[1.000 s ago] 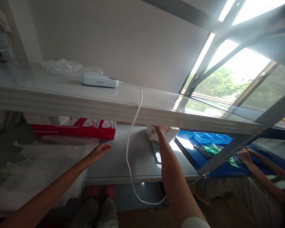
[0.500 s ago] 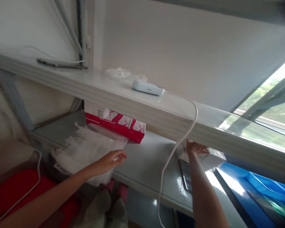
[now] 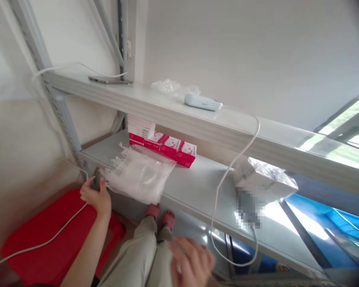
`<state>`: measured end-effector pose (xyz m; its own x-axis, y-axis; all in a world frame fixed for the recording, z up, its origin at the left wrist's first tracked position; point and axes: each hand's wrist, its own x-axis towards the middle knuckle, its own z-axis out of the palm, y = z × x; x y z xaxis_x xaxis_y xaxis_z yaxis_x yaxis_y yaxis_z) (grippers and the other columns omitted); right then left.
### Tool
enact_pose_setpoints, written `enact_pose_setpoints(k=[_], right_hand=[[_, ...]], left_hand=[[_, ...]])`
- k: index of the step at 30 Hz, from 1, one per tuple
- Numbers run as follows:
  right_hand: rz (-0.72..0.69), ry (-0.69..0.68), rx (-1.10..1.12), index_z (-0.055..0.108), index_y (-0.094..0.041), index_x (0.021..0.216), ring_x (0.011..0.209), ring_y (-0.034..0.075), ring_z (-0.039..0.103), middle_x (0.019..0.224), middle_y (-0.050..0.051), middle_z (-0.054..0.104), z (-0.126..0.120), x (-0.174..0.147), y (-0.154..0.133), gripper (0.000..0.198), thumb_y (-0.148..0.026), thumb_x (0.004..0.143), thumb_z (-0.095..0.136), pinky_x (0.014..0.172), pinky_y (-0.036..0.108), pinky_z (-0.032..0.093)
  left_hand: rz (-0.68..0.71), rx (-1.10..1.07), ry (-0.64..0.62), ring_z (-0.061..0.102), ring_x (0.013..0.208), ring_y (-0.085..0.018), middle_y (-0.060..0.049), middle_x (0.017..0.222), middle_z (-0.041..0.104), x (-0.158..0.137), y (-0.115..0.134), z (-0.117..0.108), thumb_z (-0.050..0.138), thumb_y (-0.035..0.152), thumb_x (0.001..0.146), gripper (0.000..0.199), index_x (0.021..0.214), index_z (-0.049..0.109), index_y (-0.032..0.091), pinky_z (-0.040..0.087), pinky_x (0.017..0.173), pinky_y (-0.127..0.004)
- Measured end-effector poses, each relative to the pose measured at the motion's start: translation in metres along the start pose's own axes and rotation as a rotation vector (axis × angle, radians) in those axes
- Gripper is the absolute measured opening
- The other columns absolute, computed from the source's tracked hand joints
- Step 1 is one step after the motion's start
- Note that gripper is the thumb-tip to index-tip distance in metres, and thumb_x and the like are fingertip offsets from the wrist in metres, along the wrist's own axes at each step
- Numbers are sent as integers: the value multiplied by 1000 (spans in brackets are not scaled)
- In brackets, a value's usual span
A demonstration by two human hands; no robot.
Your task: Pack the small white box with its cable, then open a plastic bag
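Left hand: the left hand [image 3: 96, 194] is closed around a small dark object [image 3: 96, 181] at the front edge of the lower shelf [image 3: 194, 187], beside the clear plastic bags [image 3: 139, 175].
Right hand: the right hand [image 3: 191, 263] is blurred, fingers loosely spread, holding nothing, above the knee.
Cable: a white cable [image 3: 42, 241] runs from the dark object.

Lower shelf [image 3: 197, 187] — red boxes [image 3: 167, 148], plastic bags [image 3: 140, 177].
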<state>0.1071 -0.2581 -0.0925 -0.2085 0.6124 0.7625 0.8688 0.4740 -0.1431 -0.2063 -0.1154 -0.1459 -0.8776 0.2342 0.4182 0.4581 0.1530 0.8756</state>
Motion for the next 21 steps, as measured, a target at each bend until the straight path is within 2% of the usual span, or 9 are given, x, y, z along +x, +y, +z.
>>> enact_pose_setpoints(k=[2, 5, 7, 9, 12, 14, 18, 19, 21], right_hand=[[-133, -108, 93, 57, -33, 128, 117, 21, 54, 125, 2, 63, 42, 23, -38, 37, -37, 91, 53, 101, 38, 34], [-221, -327, 85, 43, -19, 142, 133, 27, 38, 141, 11, 50, 104, 67, -56, 59, -41, 89, 58, 108, 47, 28], [-262, -398, 67, 50, -19, 136, 132, 25, 39, 137, 10, 54, 136, 87, -54, 46, -30, 91, 57, 110, 47, 25], [-261, -443, 42, 65, -22, 117, 129, 24, 43, 132, 7, 59, 156, 98, -46, 27, -20, 92, 54, 108, 46, 27], [-164, -445, 49, 73, -24, 93, 125, 24, 46, 131, 5, 60, 162, 108, -34, 18, -18, 90, 57, 101, 44, 33], [-63, -431, 104, 75, -27, 92, 121, 24, 49, 129, 3, 61, 158, 114, -27, 16, -21, 89, 60, 98, 43, 34], [120, -430, 261, 75, -32, 92, 113, 22, 56, 118, 0, 68, 148, 119, -14, 14, -26, 87, 64, 97, 42, 36], [167, -425, 299, 76, -32, 91, 112, 22, 57, 116, -1, 69, 147, 119, -11, 14, -26, 87, 64, 96, 41, 37], [254, -416, 370, 76, -34, 91, 110, 21, 59, 113, -3, 70, 147, 117, -8, 15, -26, 88, 63, 95, 39, 39]], left_hand=[[-121, -101, -95, 58, 103, -30, -16, 111, 63, 1, -13, 9, 54, 54, 80, 50, 109, 60, 13, 41, 96, -50], [-93, -195, -438, 63, 81, -26, -12, 96, 69, 6, -26, 14, 54, 56, 73, 45, 93, 65, 16, 49, 81, -42], [-29, -217, -587, 63, 72, -25, -11, 90, 71, 8, -29, 13, 55, 58, 70, 46, 86, 67, 17, 50, 73, -38], [29, -242, -681, 63, 68, -24, -10, 87, 71, 10, -28, 9, 54, 60, 69, 47, 85, 68, 17, 50, 69, -36], [136, -239, -790, 64, 68, -23, -9, 87, 71, 13, -22, 5, 52, 60, 74, 47, 87, 67, 18, 51, 70, -36], [236, -194, -783, 64, 73, -24, -11, 93, 70, 16, -15, 3, 50, 58, 77, 47, 94, 66, 17, 51, 75, -37], [393, 38, -672, 60, 100, -32, -19, 113, 64, 21, 1, 2, 49, 51, 83, 52, 114, 62, 11, 44, 91, -44], [394, 110, -690, 59, 105, -34, -19, 116, 63, 23, 5, 2, 49, 50, 84, 52, 117, 61, 11, 43, 92, -45], [361, 215, -813, 59, 106, -35, -17, 114, 66, 27, 12, 2, 47, 50, 86, 50, 119, 61, 15, 43, 88, -45]])
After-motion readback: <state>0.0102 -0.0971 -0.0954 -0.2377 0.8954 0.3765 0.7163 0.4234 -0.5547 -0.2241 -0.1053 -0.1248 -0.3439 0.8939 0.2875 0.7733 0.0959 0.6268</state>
